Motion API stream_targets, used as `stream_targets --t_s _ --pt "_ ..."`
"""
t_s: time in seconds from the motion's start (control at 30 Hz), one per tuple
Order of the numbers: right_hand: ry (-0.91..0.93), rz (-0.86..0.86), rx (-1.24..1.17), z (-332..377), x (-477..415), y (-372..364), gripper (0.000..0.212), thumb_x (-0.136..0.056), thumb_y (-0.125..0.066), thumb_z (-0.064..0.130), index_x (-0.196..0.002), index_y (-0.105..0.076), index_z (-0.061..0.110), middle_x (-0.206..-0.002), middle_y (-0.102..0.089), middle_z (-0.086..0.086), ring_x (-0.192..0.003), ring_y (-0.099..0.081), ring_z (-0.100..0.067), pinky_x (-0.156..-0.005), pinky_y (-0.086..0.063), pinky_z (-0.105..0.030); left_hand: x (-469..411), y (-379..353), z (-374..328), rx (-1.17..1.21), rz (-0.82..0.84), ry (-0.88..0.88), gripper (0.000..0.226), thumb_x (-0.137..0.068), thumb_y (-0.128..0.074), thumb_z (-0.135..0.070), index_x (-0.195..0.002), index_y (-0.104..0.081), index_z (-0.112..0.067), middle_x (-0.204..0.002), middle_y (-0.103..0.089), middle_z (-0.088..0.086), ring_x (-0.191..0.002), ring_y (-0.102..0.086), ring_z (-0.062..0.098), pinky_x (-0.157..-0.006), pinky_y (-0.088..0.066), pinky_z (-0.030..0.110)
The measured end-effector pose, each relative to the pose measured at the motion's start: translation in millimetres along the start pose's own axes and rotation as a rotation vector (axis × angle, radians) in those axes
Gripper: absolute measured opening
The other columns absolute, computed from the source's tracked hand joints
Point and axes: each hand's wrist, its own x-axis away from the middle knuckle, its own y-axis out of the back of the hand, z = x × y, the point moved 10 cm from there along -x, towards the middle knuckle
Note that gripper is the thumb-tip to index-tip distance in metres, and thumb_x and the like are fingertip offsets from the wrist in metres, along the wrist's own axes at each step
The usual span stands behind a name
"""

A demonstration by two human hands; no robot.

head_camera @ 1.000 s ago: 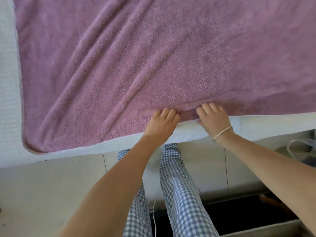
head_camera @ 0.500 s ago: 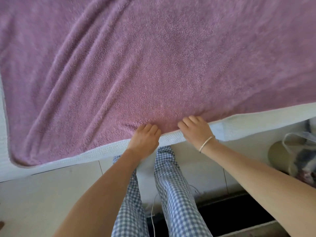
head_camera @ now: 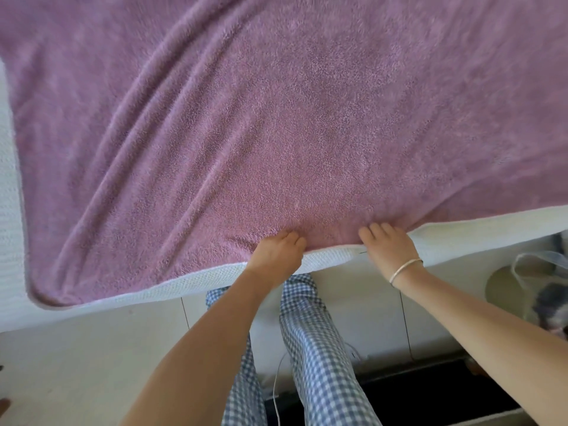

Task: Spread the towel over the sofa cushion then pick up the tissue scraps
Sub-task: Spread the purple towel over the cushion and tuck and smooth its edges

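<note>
A large purple towel [head_camera: 276, 118] lies spread over the white sofa cushion [head_camera: 184, 281], with long creases running from its near left corner towards the middle. My left hand [head_camera: 278, 253] grips the towel's near edge at the cushion's front, fingers curled into the cloth. My right hand [head_camera: 388, 247], with a bracelet on its wrist, holds the same edge a hand's width to the right. No tissue scraps are in view.
White cushion shows along the left side [head_camera: 9, 179] and front right [head_camera: 491, 232]. Below are a pale tiled floor [head_camera: 76, 364], my checked trousers [head_camera: 313, 348], a thin white cable [head_camera: 276, 388], a dark gap [head_camera: 415, 395] and a round bin with a plastic bag [head_camera: 522, 287].
Both hands have stayed on the towel's near edge and slid a little along it. The view has shifted, and the creases near the hands look flatter.
</note>
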Motion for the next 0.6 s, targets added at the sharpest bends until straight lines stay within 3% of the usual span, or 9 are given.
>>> stream_targets --t_s 0.03,0.07,0.17,0.23,0.4,0.5,0.6 --pt "-0.008 0.040 -0.020 1.4 1.5 -2.3 0.023 -0.045 -0.060 0.008 -0.067 -0.057 0.008 -0.048 -0.059 -0.005 -0.042 -0.058 -0.023 -0.041 -0.044 -0.021 1.7 -4.3 5.8 0.003 0.024 0.021 0.019 -0.092 -0.049 -0.018 -0.103 -0.060 -0.006 -0.102 -0.064 0.007 -0.095 -0.061 0.023 -0.069 -0.051 0.032" --pt "-0.016 0.071 -0.047 5.5 2.0 -1.6 0.026 -0.037 -0.064 0.008 -0.063 -0.062 0.008 -0.049 -0.060 -0.005 -0.044 -0.059 -0.023 -0.042 -0.045 -0.022 6.1 1.2 8.0 0.057 -0.013 0.014 0.025 -0.095 -0.041 -0.019 -0.101 -0.061 -0.006 -0.100 -0.064 0.009 -0.093 -0.062 0.025 -0.068 -0.051 0.033" --pt "0.021 0.004 -0.128 30.5 -16.0 24.6 0.025 -0.037 -0.062 0.007 -0.062 -0.058 0.011 -0.053 -0.058 -0.003 -0.047 -0.057 -0.023 -0.042 -0.043 -0.023 18.0 28.4 26.7 0.150 -0.205 0.045 0.029 -0.079 -0.040 -0.021 -0.061 -0.061 -0.012 -0.056 -0.059 0.000 -0.046 -0.059 0.018 -0.034 -0.039 0.018" --pt "0.042 -0.038 -0.160 52.9 -41.0 43.2 0.029 -0.042 -0.063 0.009 -0.068 -0.052 0.014 -0.056 -0.058 -0.001 -0.050 -0.057 -0.022 -0.044 -0.043 -0.023 27.2 45.7 46.2 0.131 -0.340 0.072 0.027 -0.074 -0.040 -0.022 -0.056 -0.058 -0.014 -0.051 -0.055 -0.002 -0.039 -0.054 0.016 -0.029 -0.034 0.016" --pt "0.049 -0.075 -0.243 111.7 -121.0 81.3 0.034 -0.042 -0.078 0.012 -0.073 -0.064 0.012 -0.069 -0.065 -0.005 -0.059 -0.063 -0.025 -0.049 -0.051 -0.026 57.5 73.5 129.1 0.109 -0.438 0.261 0.018 -0.071 -0.045 -0.018 -0.060 -0.058 -0.011 -0.060 -0.058 0.003 -0.051 -0.060 0.022 -0.032 -0.036 0.019" --pt "0.052 -0.121 -0.297 152.0 -170.6 104.0 0.021 -0.058 -0.053 0.015 -0.075 -0.064 0.010 -0.073 -0.065 -0.007 -0.062 -0.064 -0.028 -0.049 -0.054 -0.028 84.9 74.9 191.1 0.267 -0.462 0.415 0.009 -0.077 -0.056 -0.012 -0.075 -0.059 -0.004 -0.077 -0.061 0.013 -0.065 -0.064 0.031 -0.036 -0.037 0.028" --pt "0.083 -0.141 -0.350 200.8 -223.7 123.0 0.033 -0.061 -0.034 0.015 -0.072 -0.064 0.008 -0.070 -0.066 -0.008 -0.060 -0.064 -0.029 -0.046 -0.053 -0.028 125.3 64.0 270.3 0.517 -0.495 0.784 0.018 -0.092 -0.046 -0.014 -0.102 -0.056 -0.002 -0.110 -0.056 0.016 -0.088 -0.060 0.038 -0.056 -0.037 0.040"
